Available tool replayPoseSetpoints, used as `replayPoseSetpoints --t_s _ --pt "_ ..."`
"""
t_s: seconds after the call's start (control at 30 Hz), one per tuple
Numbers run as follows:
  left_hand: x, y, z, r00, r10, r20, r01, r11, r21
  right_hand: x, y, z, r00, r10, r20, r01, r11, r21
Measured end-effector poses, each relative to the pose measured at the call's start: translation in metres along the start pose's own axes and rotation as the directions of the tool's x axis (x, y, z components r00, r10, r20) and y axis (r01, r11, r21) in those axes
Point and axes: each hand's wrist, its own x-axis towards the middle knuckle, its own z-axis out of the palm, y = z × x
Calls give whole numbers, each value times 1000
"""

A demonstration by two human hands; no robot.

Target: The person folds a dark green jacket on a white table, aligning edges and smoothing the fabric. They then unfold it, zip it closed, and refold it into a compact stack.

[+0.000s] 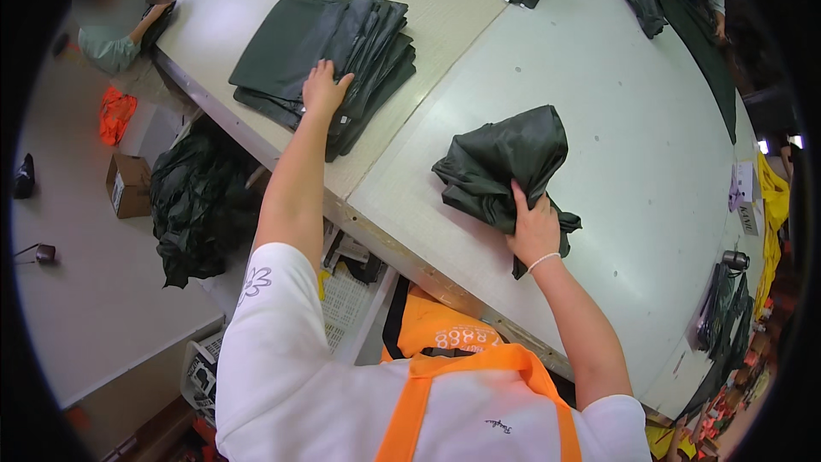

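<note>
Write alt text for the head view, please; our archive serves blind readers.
A person at a pale worktable rests the left hand flat on a stack of folded dark fabric, while the right hand grips a crumpled dark fabric bundle. More dark fabric lies farther along the table.

A: What carries the work?
B: A long pale table (599, 85) of butted panels, its near edge worn.

A: And beyond its left edge?
B: Light grey floor (77, 291), a small cardboard box (128, 184), a heap of dark fabric (197, 205), an orange bundle (115, 115).
</note>
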Motion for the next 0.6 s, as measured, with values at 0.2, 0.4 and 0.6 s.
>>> replayPoseSetpoints --t_s 0.2,0.4,0.6 --pt "-106 132 -63 913 401 -79 -401 916 15 -25 61 -21 950 292 -111 -190 823 535" --pt "-333 265 -22 803 534 265 -259 713 -652 -168 110 -19 696 716 57 -283 201 938" --pt "-336 329 -31 709 689 148 -478 624 -618 -291 116 -16 658 752 39 -354 264 897"
